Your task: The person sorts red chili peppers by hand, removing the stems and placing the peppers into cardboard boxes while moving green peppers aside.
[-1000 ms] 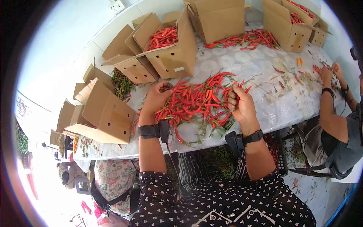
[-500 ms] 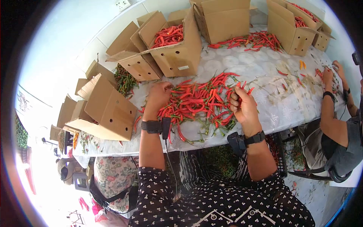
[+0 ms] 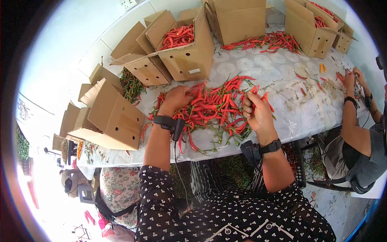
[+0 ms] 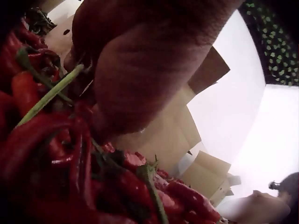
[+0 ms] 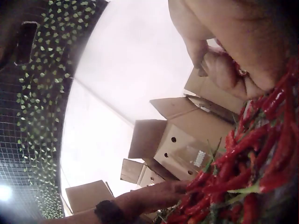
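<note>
A heap of red chili peppers with green stems is spread on the table in front of me. My left hand reaches into the heap's left side, fingers bent down among the peppers. In the left wrist view the hand hides its own fingertips, and I cannot tell whether they pinch a pepper. At the heap's right edge, my right hand is raised with curled fingers around red chili peppers, which show between the fingers in the right wrist view.
Cardboard boxes stand left and behind, one box full of red chilies. Another chili pile lies at the back, near a tall box. Green chilies sit by the left boxes. Another person's hands work at the table's right end.
My left hand has moved right, from the heap's left edge farther in over the peppers. My right hand stays nearly in place, fingers still curled.
</note>
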Motion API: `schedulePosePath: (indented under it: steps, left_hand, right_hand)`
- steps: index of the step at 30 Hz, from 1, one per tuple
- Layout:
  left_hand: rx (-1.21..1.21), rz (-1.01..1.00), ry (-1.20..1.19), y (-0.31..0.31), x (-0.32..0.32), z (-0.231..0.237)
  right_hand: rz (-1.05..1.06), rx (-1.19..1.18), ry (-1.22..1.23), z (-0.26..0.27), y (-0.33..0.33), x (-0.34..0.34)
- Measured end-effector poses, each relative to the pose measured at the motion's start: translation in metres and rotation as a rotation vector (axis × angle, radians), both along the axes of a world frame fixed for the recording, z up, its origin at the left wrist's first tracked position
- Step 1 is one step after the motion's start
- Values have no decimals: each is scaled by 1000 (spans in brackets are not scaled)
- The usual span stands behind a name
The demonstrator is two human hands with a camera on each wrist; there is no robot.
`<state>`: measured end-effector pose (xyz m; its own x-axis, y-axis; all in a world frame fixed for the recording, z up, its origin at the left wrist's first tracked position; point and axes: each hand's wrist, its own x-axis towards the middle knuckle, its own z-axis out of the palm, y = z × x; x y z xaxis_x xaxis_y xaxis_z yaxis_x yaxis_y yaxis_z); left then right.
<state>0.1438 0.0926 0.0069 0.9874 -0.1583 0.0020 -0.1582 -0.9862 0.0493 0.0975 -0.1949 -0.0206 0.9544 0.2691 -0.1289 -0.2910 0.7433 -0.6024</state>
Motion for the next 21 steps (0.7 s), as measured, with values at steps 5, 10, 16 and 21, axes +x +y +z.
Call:
schedulePosePath:
  steps: [5,10,16,21]
  left_hand:
    - [-118,-84,-18,10,5,-11]
    - [-317,-46,81,-12,-22,34]
    - [-446,117,-79,-18,-40,38]
    - [-251,-15,-561,-36,-64,32]
  right_hand:
    - [-45,-11,46,5,6,-4]
    - [-54,-29,50,7,5,-5]
    - [-41,-46,47,7,8,-6]
    - [-33,-23,22,6,5,-7]
